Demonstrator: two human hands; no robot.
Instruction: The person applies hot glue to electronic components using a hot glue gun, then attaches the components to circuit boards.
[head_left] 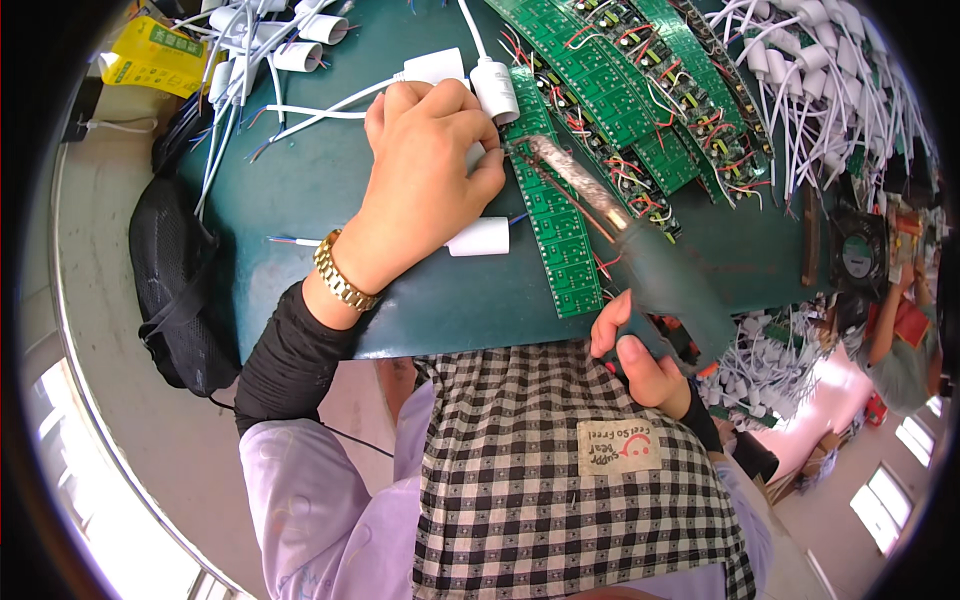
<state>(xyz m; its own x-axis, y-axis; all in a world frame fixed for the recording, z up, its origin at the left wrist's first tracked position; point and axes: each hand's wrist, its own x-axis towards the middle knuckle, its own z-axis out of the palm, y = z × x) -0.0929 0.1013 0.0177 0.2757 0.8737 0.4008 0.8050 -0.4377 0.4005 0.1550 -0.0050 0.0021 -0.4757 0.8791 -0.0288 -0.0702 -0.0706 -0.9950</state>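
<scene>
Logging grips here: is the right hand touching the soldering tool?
Touching: the head view shows the right hand closed around the soldering tool at its handle.

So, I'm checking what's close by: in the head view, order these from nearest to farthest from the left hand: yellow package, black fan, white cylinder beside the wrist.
1. White cylinder: just below and right of the left hand.
2. Yellow package: upper left.
3. Black fan: far right.

A wide fisheye camera, the left of two worn on the head, looks steeply down from close above the dark green, flat-topped worktable [290, 195] and black-and-cream checked cloth apron [520, 450], the bare left hand [430, 155] above mid-view, the bare right hand [650, 377] lower right.
</scene>
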